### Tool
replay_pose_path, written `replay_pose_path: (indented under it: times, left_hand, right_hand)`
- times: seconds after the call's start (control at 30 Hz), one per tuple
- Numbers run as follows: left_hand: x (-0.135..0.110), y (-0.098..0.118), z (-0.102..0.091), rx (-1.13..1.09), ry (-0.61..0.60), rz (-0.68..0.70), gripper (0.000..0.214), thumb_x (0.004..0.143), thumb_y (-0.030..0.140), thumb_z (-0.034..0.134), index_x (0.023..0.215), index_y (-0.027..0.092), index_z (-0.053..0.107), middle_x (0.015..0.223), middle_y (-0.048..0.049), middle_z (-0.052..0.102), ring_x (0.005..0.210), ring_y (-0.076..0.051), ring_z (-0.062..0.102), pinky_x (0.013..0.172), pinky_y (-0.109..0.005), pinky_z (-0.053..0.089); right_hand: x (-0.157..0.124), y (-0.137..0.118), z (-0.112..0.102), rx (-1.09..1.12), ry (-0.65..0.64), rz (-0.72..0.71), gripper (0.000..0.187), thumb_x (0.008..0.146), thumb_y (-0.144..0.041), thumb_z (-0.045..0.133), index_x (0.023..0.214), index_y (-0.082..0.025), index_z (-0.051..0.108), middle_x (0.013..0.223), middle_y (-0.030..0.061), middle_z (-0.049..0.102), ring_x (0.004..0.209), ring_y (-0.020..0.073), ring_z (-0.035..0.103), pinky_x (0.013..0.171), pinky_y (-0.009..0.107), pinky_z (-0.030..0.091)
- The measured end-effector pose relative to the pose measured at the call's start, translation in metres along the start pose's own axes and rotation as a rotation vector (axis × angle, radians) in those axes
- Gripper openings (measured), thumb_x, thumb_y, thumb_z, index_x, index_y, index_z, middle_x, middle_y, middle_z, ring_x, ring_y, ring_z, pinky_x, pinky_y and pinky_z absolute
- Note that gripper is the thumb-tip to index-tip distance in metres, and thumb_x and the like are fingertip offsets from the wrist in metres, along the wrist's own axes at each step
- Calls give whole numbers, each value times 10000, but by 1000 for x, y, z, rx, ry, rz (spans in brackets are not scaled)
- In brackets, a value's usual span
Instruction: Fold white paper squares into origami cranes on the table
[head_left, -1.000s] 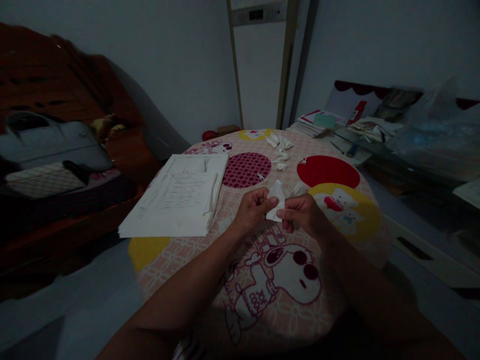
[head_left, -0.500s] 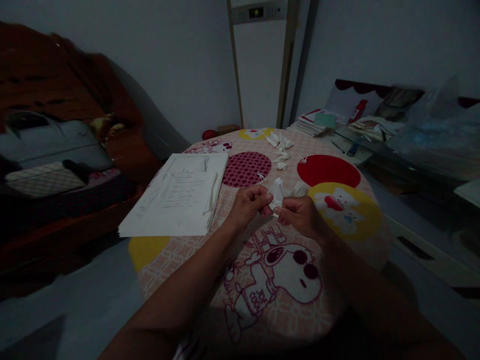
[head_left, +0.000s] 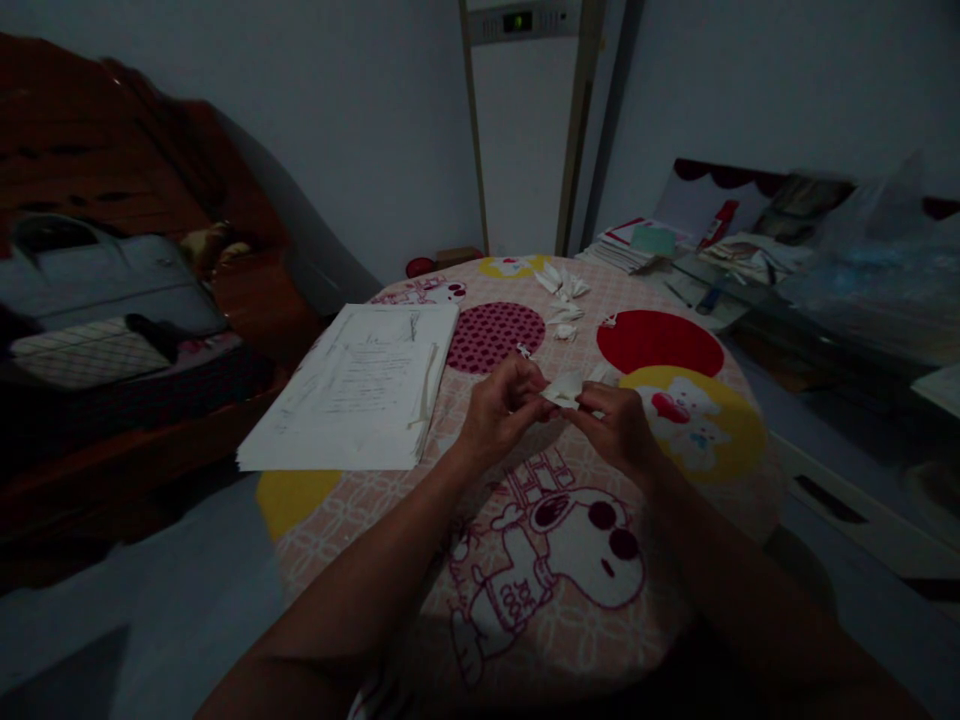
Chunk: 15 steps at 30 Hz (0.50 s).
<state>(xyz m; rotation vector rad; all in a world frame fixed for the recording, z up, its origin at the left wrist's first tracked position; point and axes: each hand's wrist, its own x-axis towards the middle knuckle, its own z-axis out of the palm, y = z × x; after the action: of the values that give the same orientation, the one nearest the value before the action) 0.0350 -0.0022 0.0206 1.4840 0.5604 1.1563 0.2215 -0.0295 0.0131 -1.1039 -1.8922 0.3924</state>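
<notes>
A small folded piece of white paper (head_left: 564, 388) is held between my two hands above the table. My left hand (head_left: 504, 402) pinches its left side between thumb and fingers. On the right side, my right hand (head_left: 613, 418) grips it the same way. Part of the paper is hidden behind the fingers. Just behind my right hand lies another crumpled white piece (head_left: 602, 374). Farther back are several folded or twisted white paper pieces (head_left: 561, 282), with a small one (head_left: 564, 332) nearer.
A stack of printed sheets (head_left: 352, 390) lies on the left of the round table, on a patterned tablecloth (head_left: 405, 520). To the right stands a glass side table with papers (head_left: 619, 248) and a plastic bag (head_left: 862, 260). A wooden bench (head_left: 247, 300) holds bags at left.
The white paper has tipped from upright to lying flatter between my fingers. My right hand has shifted slightly right, and my left hand's fingers have re-formed around the paper's edge.
</notes>
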Motion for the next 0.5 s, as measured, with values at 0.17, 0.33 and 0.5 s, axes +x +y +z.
replay_pose_path:
  times: [0.17, 0.33, 0.5]
  left_hand:
    - [-1, -1, -1, 38, 12, 47, 299, 804, 346, 768, 869, 180, 528, 839, -34, 683, 681, -116, 673, 642, -237, 565]
    - [-2, -5, -4, 167, -1, 98, 235, 839, 336, 743, 890, 165, 591, 769, -31, 677, 660, -123, 678, 636, -241, 573]
    - [-1, -4, -6, 269, -32, 153, 194, 867, 324, 714, 908, 159, 621, 770, -34, 702, 654, -122, 691, 621, -226, 570]
  right_hand:
    - [-2, 3, 3, -5, 4, -6, 194, 895, -255, 631, 740, -191, 729, 699, 38, 671, 660, 160, 617, 627, 288, 435]
    - [-1, 2, 2, -47, 32, -63, 218, 896, -217, 627, 693, -176, 695, 652, 22, 623, 602, 131, 571, 581, 271, 406]
    - [0, 1, 2, -101, 38, -150, 214, 904, -177, 591, 706, -171, 671, 640, 11, 599, 583, 119, 542, 562, 257, 387]
